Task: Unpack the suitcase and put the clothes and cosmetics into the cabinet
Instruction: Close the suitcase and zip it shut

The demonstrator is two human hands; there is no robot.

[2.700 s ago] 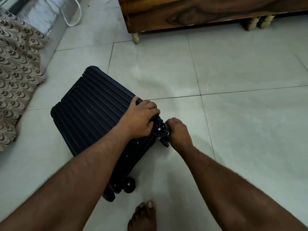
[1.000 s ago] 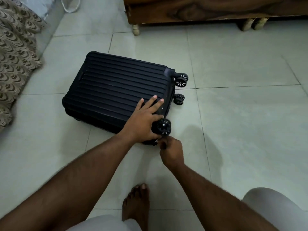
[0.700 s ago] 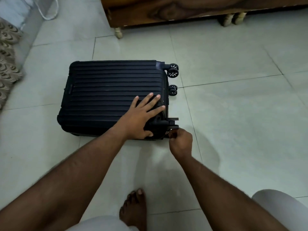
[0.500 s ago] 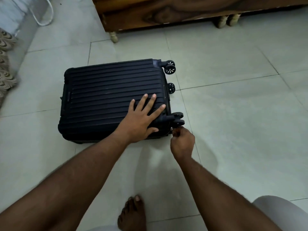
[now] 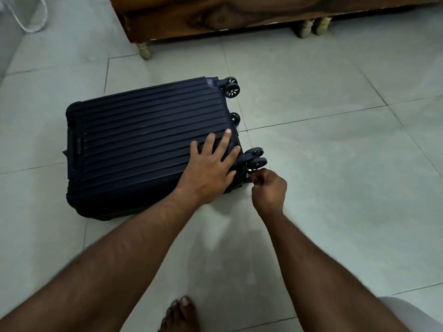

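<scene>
the dark blue suitcase lies flat on the pale tiled floor, with its wheels sticking out on the right side and its ridged shell facing up. it is shut, so none of the clothes or cosmetics can be seen yet. the left hand lies flat on the shell near the wheel end, fingers spread and straight, pressing down and not gripping anything. the right hand is curled tight at the near corner, just under the closest wheels, and it seems to pinch something small and shiny there, most likely the zip pull, though it is too small to be sure. the shell looks hard and stiff, so it should not bend or squash when pushed on. the ridges should give a flat palm some grip, but the smooth tiles and the wheels could let the case slide or turn when the zip is tugged, so pressing down on it makes sense. it may be heavy if it is packed full, but that cannot be told from here. the best place to hold is the little pull for the zip, and after that the edge of the top half to lift it open. a wooden cabinet on short legs stands behind the suitcase, a little way off, and a bare foot shows at the bottom.
</scene>
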